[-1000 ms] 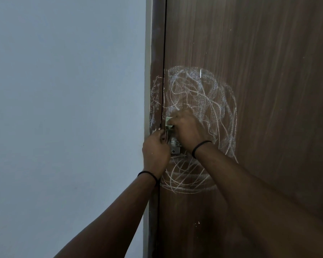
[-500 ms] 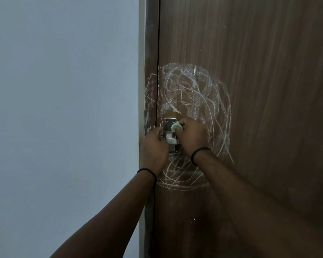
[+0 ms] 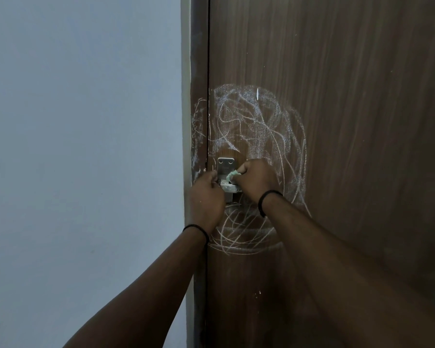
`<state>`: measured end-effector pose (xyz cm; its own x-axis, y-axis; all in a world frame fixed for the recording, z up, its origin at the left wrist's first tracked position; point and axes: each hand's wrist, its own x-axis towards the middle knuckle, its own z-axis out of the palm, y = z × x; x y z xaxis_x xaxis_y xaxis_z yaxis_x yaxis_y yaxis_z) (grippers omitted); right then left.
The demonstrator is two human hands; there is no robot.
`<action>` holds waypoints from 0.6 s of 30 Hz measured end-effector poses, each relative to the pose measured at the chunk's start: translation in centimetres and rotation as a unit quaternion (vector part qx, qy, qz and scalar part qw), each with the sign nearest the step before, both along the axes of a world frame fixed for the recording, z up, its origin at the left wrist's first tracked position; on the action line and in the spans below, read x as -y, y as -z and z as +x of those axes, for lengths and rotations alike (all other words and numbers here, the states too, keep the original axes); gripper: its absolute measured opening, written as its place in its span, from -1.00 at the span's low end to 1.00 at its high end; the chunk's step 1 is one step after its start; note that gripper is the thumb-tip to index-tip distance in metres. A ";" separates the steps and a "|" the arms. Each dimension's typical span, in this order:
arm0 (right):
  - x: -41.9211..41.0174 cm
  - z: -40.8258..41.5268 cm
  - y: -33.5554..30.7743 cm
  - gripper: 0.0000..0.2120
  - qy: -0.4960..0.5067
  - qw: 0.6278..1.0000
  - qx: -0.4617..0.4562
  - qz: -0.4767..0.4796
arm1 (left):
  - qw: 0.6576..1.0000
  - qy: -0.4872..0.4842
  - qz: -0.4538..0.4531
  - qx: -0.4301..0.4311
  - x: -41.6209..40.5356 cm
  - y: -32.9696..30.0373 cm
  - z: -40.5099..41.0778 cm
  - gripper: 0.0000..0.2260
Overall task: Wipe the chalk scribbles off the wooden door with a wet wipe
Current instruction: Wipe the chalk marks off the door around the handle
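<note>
White chalk scribbles (image 3: pixel 256 121) cover a round patch of the brown wooden door (image 3: pixel 349 121) and spill onto the door frame (image 3: pixel 198 126). A metal latch (image 3: pixel 225 165) sits at the door's left edge in the middle of the patch. My right hand (image 3: pixel 258 180) grips a small crumpled pale green wet wipe (image 3: pixel 232 175) against the latch. My left hand (image 3: pixel 206 197) is just left of it with its fingertips curled at the latch's lower part; what they hold is hidden.
A plain pale blue wall (image 3: pixel 86 146) fills the left half of the view. The dark gap between door and frame runs vertically beside the latch. Both wrists wear thin black bands.
Both hands have slid lower on the door, so the latch plate's top now shows above them. The wipe stays in my right hand.
</note>
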<state>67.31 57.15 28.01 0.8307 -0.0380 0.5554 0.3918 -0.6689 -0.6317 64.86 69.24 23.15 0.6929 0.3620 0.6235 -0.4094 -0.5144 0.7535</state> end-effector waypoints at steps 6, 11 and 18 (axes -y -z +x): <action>-0.7 -0.4 -0.7 -0.90 0.010 0.996 0.059 0.069 | 1.000 -0.003 -0.004 -0.004 0.3 -0.4 -0.3 -0.64; 0.5 0.0 -0.5 -0.89 -0.027 0.998 -0.054 0.026 | 1.000 0.008 -0.014 -0.011 0.3 -0.1 -0.3 -0.64; 0.1 0.1 -0.6 -0.80 -0.011 0.999 -0.050 -0.002 | 0.999 0.011 -0.020 -0.024 0.1 0.1 -0.1 -0.66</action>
<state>67.41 57.06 28.65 0.8826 -0.0170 0.4698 0.3418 -0.6628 -0.6662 64.72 69.18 23.03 0.7298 0.3695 0.5753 -0.3839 -0.4748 0.7920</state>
